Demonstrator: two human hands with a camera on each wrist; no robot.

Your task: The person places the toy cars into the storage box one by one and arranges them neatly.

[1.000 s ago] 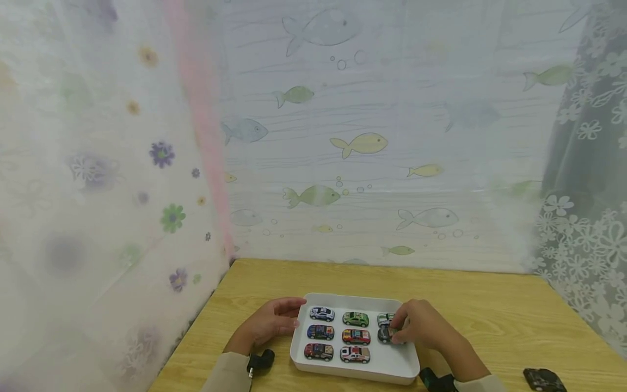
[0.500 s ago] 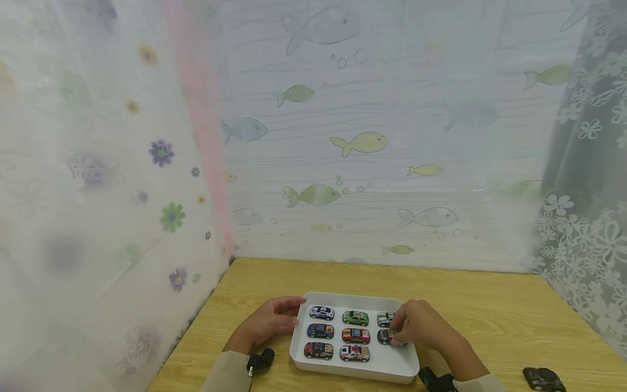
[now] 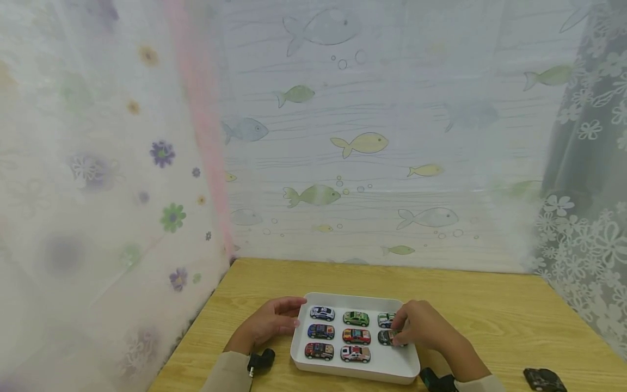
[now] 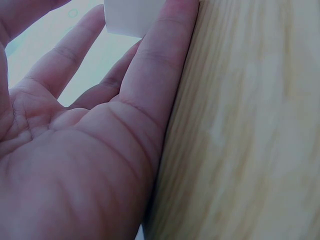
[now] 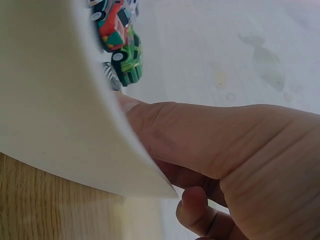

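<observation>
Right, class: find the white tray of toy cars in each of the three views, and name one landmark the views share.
Head view: the white tray sits bottom centre on the wooden table, between the two hands.
Left wrist view: only a corner of the tray shows at the top edge, beyond the fingers.
Right wrist view: the tray's wall fills the left side.
Shared landmark: the wooden table.

Fish-print curtain [image 3: 372, 141] behind wooden table [image 3: 514, 321]
</observation>
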